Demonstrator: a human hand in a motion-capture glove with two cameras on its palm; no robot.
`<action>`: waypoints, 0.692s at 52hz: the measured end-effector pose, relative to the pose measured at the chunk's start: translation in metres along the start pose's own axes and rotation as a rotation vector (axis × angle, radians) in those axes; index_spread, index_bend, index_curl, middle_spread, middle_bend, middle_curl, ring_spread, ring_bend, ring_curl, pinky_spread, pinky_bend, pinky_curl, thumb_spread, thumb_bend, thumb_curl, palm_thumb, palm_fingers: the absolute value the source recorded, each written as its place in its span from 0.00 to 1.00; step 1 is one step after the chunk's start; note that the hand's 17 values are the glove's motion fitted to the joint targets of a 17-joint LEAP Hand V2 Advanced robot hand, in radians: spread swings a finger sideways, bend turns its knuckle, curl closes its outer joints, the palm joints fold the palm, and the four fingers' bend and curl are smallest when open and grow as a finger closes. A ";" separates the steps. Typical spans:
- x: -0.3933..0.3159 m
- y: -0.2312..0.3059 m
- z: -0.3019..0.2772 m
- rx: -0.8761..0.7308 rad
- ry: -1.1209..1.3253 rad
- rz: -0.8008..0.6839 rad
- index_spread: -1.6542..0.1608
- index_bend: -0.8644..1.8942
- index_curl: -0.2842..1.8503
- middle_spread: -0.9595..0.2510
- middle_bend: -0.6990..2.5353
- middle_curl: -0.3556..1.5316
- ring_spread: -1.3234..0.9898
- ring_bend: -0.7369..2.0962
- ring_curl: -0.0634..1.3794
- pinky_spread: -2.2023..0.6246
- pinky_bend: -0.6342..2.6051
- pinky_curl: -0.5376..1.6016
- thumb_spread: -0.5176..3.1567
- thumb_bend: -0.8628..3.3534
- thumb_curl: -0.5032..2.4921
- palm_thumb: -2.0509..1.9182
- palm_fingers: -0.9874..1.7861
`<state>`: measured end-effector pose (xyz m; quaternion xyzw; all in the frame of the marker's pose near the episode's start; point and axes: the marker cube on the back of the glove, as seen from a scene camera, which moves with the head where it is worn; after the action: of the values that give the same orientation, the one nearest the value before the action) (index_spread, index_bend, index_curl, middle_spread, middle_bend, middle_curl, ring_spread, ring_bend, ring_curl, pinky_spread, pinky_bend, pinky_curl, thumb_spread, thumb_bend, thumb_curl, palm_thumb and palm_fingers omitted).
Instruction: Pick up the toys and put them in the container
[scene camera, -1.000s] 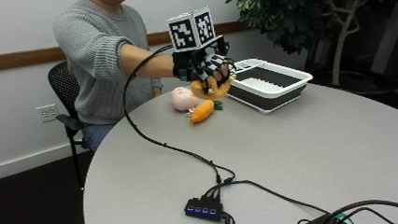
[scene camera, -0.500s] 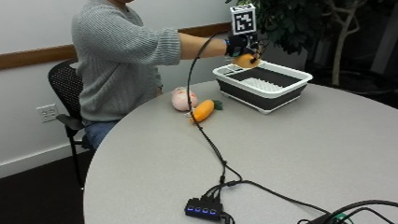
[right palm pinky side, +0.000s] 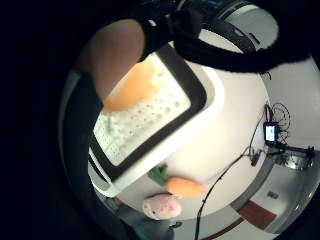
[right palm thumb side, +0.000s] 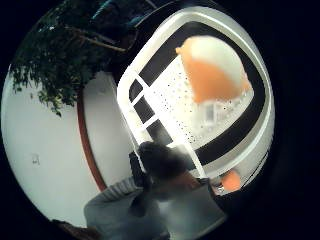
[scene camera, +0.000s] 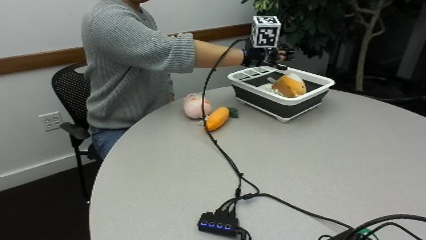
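The gloved right hand (scene camera: 267, 54) is held above the far end of the white and black container (scene camera: 266, 96), its fingers spread and holding nothing. An orange and white toy (scene camera: 289, 85) is seen inside the container. A carrot toy (scene camera: 217, 118) and a pink toy (scene camera: 197, 105) are left on the table (scene camera: 333, 165), just beside the container.

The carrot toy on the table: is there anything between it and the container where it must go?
Nothing visible blocks it. The carrot toy lies on the table beside the pink plush toy, with bare tabletop between it and the container.
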<state>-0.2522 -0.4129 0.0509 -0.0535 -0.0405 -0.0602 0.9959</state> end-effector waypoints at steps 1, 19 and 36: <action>0.001 0.001 0.000 0.001 0.005 -0.003 0.72 0.32 0.38 0.70 0.25 0.42 0.50 0.32 0.35 0.77 0.56 0.45 0.42 0.18 0.38 0.50 0.20; 0.011 0.092 0.002 -0.139 -0.041 -0.126 0.74 0.36 0.30 0.72 0.25 0.35 0.55 0.32 0.29 0.80 0.51 0.42 0.45 0.19 0.31 0.50 0.26; 0.035 0.301 0.007 -0.072 -0.025 -0.195 0.74 0.38 0.29 0.72 0.25 0.31 0.56 0.31 0.26 0.80 0.50 0.41 0.47 0.19 0.28 0.50 0.28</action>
<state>-0.1806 -0.1192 0.0307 -0.0860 -0.0560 -0.1578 0.9821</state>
